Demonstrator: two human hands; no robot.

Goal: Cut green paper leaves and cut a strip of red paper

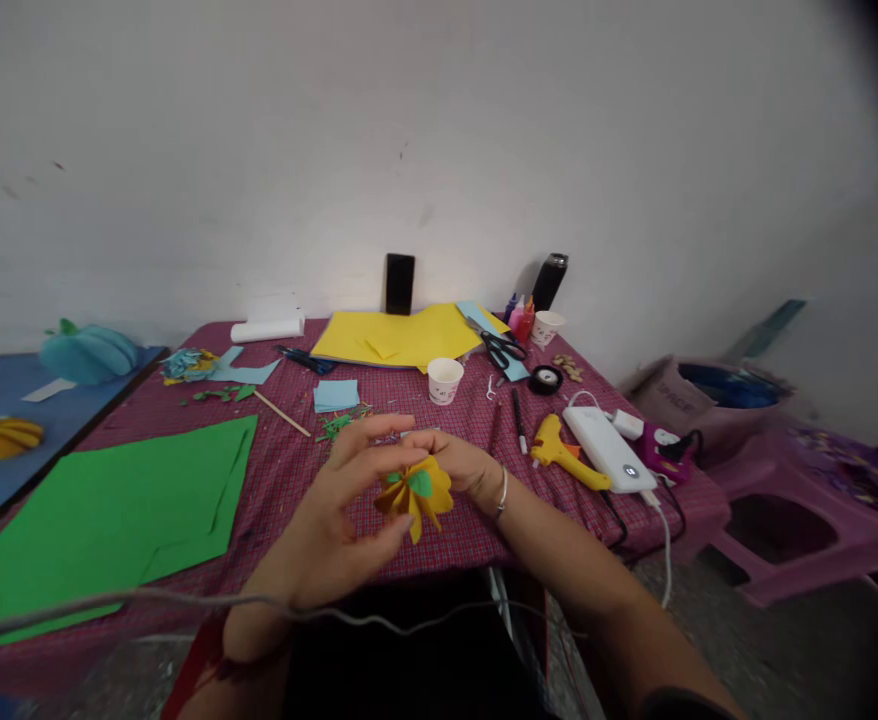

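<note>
A small yellow paper pumpkin (433, 492) with folded ribs and a green paper leaf (419, 483) is held up above the near edge of the table. My left hand (341, 505) curves round its left side, thumb below and fingers above. From behind and the right, my right hand (460, 462) grips it, its fingertips partly hidden by the paper. Beyond my hands lie green paper scraps (334, 425), a stack of light blue paper squares (336, 395) and a white paper cup (445, 382).
Green sheets (131, 500) lie at left, beside a blue board bearing a blue paper pumpkin (88, 352). Right of my hands are a yellow glue gun (563, 455), white power bank (610, 450) and black tape roll (545, 379). Scissors (500, 347) rest farther back. A cable (259, 602) crosses in front.
</note>
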